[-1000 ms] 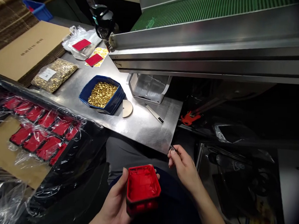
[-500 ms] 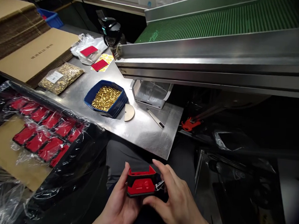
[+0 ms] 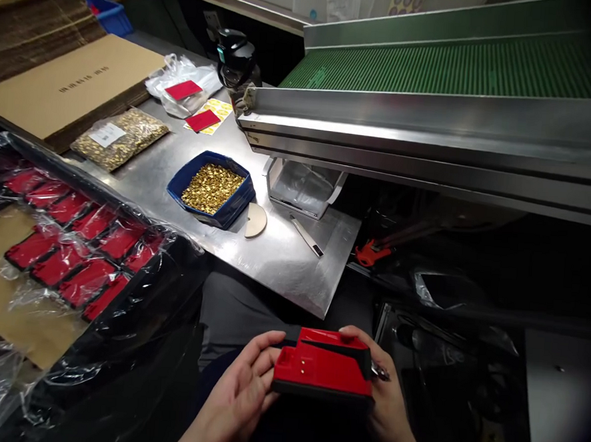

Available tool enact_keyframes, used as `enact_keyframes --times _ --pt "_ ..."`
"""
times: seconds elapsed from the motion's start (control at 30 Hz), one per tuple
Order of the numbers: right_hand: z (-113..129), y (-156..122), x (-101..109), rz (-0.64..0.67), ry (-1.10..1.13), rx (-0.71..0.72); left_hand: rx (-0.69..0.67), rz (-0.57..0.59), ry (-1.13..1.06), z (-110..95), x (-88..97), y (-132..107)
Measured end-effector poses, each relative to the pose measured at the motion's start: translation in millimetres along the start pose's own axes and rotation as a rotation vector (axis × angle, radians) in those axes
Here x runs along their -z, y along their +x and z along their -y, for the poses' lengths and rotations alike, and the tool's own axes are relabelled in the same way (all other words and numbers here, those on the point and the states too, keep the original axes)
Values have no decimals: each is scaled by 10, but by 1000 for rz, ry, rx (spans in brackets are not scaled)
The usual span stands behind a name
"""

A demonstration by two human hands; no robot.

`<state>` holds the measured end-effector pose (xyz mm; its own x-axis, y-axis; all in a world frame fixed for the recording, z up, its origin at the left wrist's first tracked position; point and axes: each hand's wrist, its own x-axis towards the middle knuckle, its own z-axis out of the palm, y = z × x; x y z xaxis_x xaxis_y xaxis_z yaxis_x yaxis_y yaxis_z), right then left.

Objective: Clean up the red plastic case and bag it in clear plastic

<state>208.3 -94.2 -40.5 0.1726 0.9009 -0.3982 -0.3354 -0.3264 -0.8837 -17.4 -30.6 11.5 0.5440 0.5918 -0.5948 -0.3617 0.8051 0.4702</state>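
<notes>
Two bare hands meet at a red-and-black plastic casing (image 3: 324,371), held above the person's lap, just off the near corner of the steel table (image 3: 285,274). The casing lies between the hands with its long side across the view, red surfaces up and facing the wearer, black along its lower edge; two small bright dots show on the stepped left part.

The right hand (image 3: 390,407) is closed around the casing's right end, fingers passing behind it. Beside those fingers, at that same end, sits a small shiny metal piece (image 3: 379,371), perhaps a clip, though blur and the fingers hide its shape. The left hand (image 3: 241,390) is half-curled, palm turned up and inward, its fingers moderately spread and touching the casing's left end; how firmly it grips, I cannot tell.

On the table, a blue bin (image 3: 239,207) holds many small gold-coloured pieces (image 3: 212,188), with a pale half-disc (image 3: 256,221) just beside it. A slim white tool (image 3: 305,235) with a dark end lies near the table's right edge, and a clear-fronted tray (image 3: 305,187) stands under the end of the green ribbed conveyor (image 3: 434,75). To the left, similar red-and-black parts (image 3: 87,280) lie in rows under clear plastic.
</notes>
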Motion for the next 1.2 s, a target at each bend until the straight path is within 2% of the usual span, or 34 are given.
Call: enact_keyframes --times 0.1,0.27,0.43,0.5,0.57,0.63,0.7,0.77,0.8,0.83,0.9,1.0,1.07,1.2 --pt "-1 -40 15 -27 -5 33 13 -1 126 28 10 17" --pt "-5 -44 34 -40 -98 60 1 78 198 29 40 34" --pt "45 -20 43 18 -134 61 32 87 266 -19 31 10" --pt "98 -15 3 40 -145 38 53 55 261 -22 36 6" --pt "157 -1 -66 15 -201 2 -21 -37 328 -16 58 14" --pt "204 30 -154 -38 -290 -63 -200 -103 540 -13 94 45" --pt "231 76 -244 -47 -329 -149 -364 -21 812 -23 127 106" --pt "238 122 -316 -26 -276 -218 -430 85 996 -46 142 187" --pt "238 140 -340 -17 -220 -241 -430 88 1037 -60 142 228" --pt "239 153 -357 -13 -153 -267 -395 63 1035 -72 140 266" --pt "249 166 -369 -16 -35 -320 -241 40 865 -90 138 322" --pt "275 171 -364 -18 31 -370 -20 188 425 -86 154 354" --pt "286 173 -362 -22 38 -383 -5 232 287 -69 165 351" --pt "274 174 -359 -18 125 -413 -20 194 304 -49 171 304"
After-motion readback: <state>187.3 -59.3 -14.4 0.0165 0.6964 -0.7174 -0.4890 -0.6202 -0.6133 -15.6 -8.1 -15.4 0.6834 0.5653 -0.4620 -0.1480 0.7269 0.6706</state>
